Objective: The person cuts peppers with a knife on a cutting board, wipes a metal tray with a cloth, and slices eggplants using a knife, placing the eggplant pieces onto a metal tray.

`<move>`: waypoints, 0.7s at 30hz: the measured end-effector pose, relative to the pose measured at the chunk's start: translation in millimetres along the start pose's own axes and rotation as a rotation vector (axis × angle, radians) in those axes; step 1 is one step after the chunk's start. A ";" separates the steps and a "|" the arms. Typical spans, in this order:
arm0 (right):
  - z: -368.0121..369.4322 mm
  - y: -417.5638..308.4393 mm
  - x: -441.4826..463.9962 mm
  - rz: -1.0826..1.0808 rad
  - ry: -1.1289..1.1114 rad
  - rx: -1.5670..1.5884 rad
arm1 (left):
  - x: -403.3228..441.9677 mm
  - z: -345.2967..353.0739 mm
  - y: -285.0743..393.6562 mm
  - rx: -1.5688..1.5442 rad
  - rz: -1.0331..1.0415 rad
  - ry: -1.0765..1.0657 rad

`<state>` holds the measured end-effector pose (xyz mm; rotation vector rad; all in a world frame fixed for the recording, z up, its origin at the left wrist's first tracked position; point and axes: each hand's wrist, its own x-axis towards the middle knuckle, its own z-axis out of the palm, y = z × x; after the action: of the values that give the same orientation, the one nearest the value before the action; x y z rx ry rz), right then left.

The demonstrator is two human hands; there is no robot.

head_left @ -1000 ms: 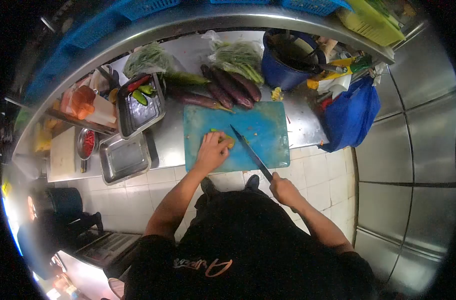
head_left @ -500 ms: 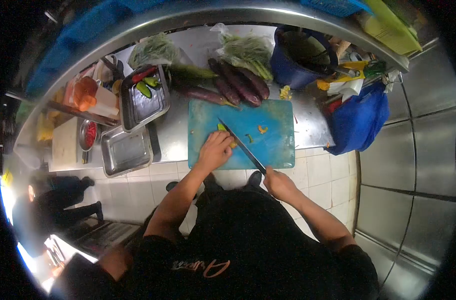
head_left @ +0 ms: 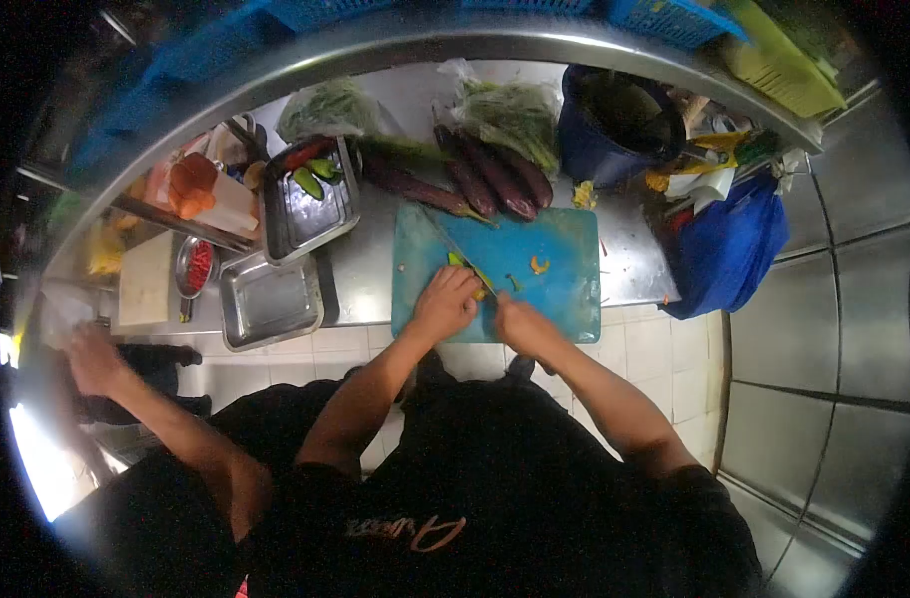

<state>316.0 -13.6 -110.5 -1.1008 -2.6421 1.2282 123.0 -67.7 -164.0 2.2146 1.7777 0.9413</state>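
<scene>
My left hand [head_left: 449, 301] presses down on the blue cutting board [head_left: 565, 299] with its fingers closed over a pepper. The pepper's green part [head_left: 456, 260] shows past the fingertips; the rest is mostly covered. In my right hand [head_left: 525, 327] is a knife [head_left: 462, 246], its long blade lying slantwise just right of the pepper and pointing to the far left. An orange scrap [head_left: 540, 265] and a green stem end [head_left: 516, 283] lie on the board to the right of the blade.
Several eggplants [head_left: 495, 179] lie behind the board. To the left are a metal tray [head_left: 310, 224] with red and green peppers, another metal tray [head_left: 271, 299] and a bowl of chopped red pieces [head_left: 198, 264]. A blue bucket [head_left: 614, 149] stands back right. A co-worker's arm [head_left: 166, 414] reaches in at left.
My right hand has moved left and farther over the board, bringing the knife close against the pepper. A co-worker's arm has come into view on the left. The whole view has shifted slightly.
</scene>
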 end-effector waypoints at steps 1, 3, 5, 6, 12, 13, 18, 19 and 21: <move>-6.0 -13.0 5.2 0.002 0.020 0.000 | -1.4 7.8 -7.0 0.037 -0.027 -0.056; -10.3 -19.7 9.4 0.011 0.051 -0.002 | 3.1 -1.0 2.8 0.082 -0.070 -0.101; -6.2 0.1 -5.2 0.017 0.059 -0.019 | 9.2 -23.5 20.2 0.108 -0.076 -0.065; -15.0 -5.1 -19.0 0.102 0.073 -0.011 | 6.5 -24.7 19.6 0.125 -0.072 -0.039; -35.4 21.6 -98.7 0.203 -0.007 -0.061 | -11.9 -63.8 -17.7 0.321 -0.180 0.161; -34.1 31.0 -105.1 0.219 -0.003 -0.046 | -4.2 -84.7 -21.8 0.349 -0.287 0.208; -47.9 32.9 -121.1 0.293 0.090 -0.034 | 64.1 -166.7 -99.5 0.477 -0.592 0.576; -50.6 34.0 -124.3 0.320 0.116 -0.051 | 62.8 -169.2 -145.2 0.610 -0.744 0.330; -51.2 40.2 -129.4 0.379 0.169 -0.081 | 72.3 -186.8 -203.3 0.723 -0.696 -0.061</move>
<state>452.1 -41.1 -69.5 -1.6972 -2.4485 1.0213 -141.1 8.4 -87.0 1.5913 2.8656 0.0761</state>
